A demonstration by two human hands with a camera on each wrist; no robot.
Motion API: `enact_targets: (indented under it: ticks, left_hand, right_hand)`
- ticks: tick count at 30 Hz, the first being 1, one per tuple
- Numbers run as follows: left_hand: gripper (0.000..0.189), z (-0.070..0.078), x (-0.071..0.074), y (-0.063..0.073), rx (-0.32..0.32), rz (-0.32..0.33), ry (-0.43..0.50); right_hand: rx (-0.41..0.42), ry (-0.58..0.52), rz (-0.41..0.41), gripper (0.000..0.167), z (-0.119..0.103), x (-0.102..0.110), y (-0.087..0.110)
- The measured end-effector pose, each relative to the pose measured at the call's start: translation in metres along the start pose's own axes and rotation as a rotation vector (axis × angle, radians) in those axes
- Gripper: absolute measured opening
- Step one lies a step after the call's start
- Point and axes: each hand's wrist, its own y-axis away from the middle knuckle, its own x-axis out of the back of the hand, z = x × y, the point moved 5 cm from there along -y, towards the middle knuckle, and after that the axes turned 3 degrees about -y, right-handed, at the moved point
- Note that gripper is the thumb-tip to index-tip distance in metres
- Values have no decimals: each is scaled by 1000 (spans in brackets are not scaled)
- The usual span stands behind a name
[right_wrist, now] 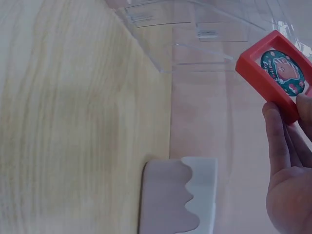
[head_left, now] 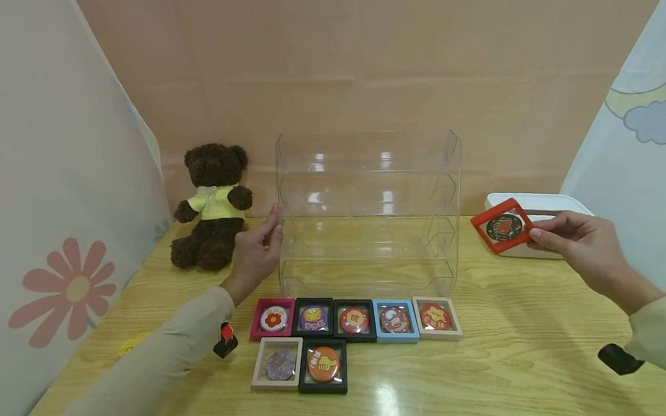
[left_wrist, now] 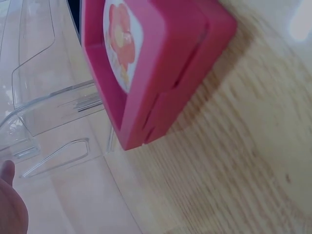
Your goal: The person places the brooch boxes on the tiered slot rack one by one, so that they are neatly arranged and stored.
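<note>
A red square frame (head_left: pixel 502 227) with a round green badge inside is pinched at one corner by my right hand (head_left: pixel 586 245). It is held up, tilted, at the right of the clear tiered rack (head_left: pixel 368 231). My left hand (head_left: pixel 260 252) rests its fingertips at the rack's left edge; in the left wrist view only part of that hand (left_wrist: pixel 10 204) shows. Just in front of the rack, a row of framed badges lies on the wooden table (head_left: pixel 516 362). It starts with a pink frame (head_left: pixel 272 318) and ends with a cream frame (head_left: pixel 437 317).
A brown teddy bear (head_left: pixel 211 205) in a yellow shirt sits left of the rack. Behind my right hand stands a white box (head_left: pixel 542 202). Nearer me lie another cream frame (head_left: pixel 277 363) and a black frame (head_left: pixel 322 367). Something yellow (head_left: pixel 132 345) lies by the left sleeve.
</note>
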Motion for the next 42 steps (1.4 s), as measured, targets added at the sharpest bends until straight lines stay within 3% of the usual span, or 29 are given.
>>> enact_targets:
  ticks: [7,17,33,37,42]
  left_hand:
    - [37,0,2,-1,9,8,28]
    - [35,-3,1,-2,41,-3,178]
    - [32,-4,6,1,41,12,163]
    - [32,-4,7,2,38,12,142]
    - [31,-5,8,2,43,0,131]
  right_hand:
    - [-12,69,56,4,-17,-13,-17]
    - [10,-8,79,7,-29,-37,-34]
    - [120,10,-23,8,-47,-90,-68]
    - [111,70,-42,6,-49,-104,-75]
    - [102,182,-68,17,-51,-121,-84]
